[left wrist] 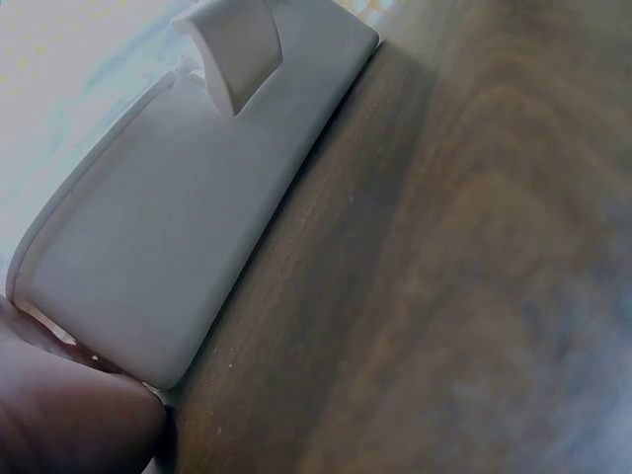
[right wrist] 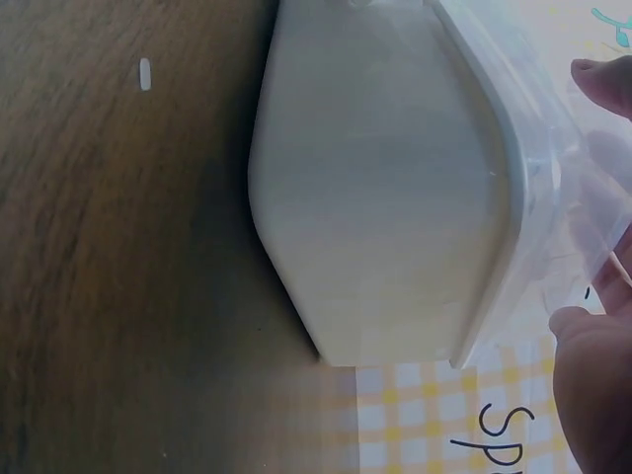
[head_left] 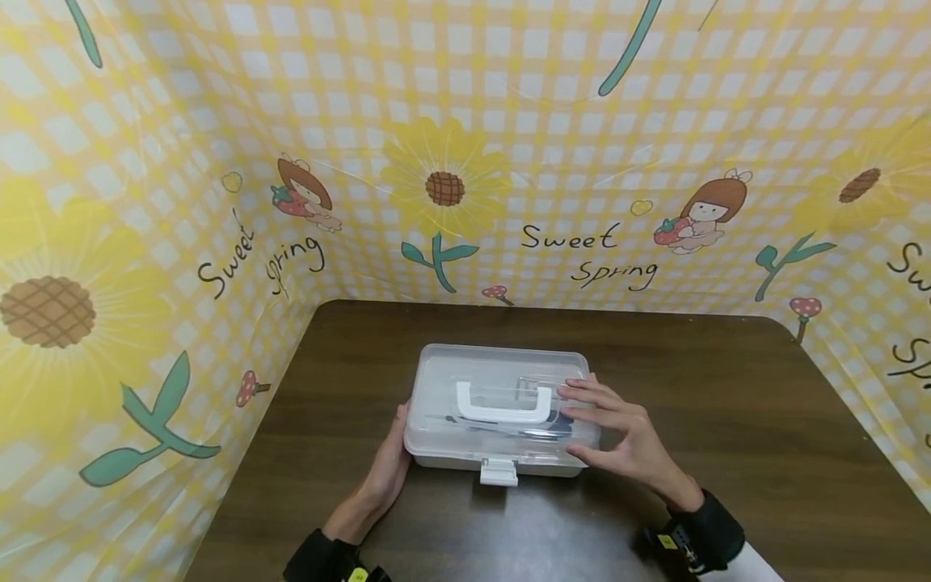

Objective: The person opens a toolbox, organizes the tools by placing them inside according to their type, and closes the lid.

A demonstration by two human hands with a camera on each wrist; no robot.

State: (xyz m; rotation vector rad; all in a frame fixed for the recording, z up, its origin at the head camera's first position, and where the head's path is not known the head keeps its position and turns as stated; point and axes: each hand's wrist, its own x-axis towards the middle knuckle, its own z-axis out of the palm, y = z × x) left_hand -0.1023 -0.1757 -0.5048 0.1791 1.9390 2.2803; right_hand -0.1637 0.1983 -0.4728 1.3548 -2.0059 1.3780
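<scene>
A plastic storage box (head_left: 502, 408) with a clear lid and a pale base stands on the table. A white carry handle (head_left: 503, 404) lies on its lid, and dark-tipped slim items show dimly through the clear plastic. At the front, a white latch (head_left: 499, 472) juts outward from the wall; the left wrist view shows this latch (left wrist: 242, 49) tilted away from the base. My left hand (head_left: 387, 465) rests along the box's left end, fingers partly hidden behind it. Over the lid's right end, my right hand (head_left: 618, 428) spreads its fingers, with fingertips at the lid's edge and top.
The dark wooden table (head_left: 327, 364) extends around the box. Yellow checked cloth (head_left: 553, 121) with printed flowers hangs behind and at both sides. A small white fleck (right wrist: 145, 74) lies on the tabletop in the right wrist view.
</scene>
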